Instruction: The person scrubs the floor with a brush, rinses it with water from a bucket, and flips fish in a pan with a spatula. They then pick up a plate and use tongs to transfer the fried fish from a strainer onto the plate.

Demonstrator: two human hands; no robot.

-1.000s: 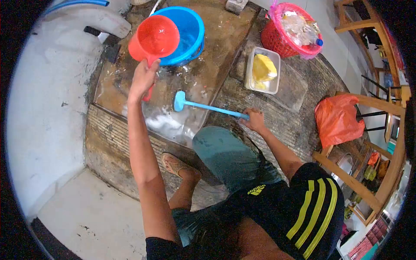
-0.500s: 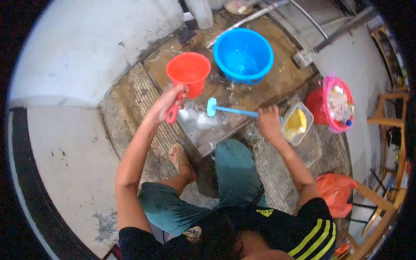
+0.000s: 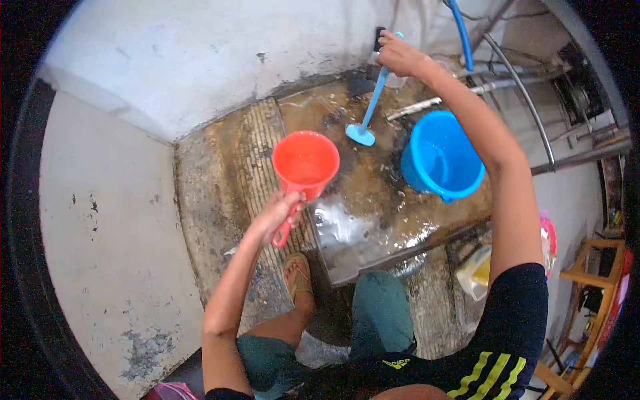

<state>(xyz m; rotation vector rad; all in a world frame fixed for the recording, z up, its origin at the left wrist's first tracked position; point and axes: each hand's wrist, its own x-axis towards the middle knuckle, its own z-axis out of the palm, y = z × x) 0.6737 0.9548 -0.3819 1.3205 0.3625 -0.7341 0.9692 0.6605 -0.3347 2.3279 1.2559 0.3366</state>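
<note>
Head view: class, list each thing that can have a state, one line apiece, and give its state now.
Dipper: upright, held by its handle
Brush: held, head down
Bucket: upright, uncovered
Floor: wet
Wall: stained
Left hand: closed
Right hand: closed

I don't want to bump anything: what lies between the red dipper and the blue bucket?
In the head view, wet floor and the light-blue tool's flat head.

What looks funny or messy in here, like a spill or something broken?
The floor near the blue bucket is wet and shiny, maybe from splashed water. Over on the left, the pale surface has a rough grey patch that looks worn. I can't see anything broken.
</note>
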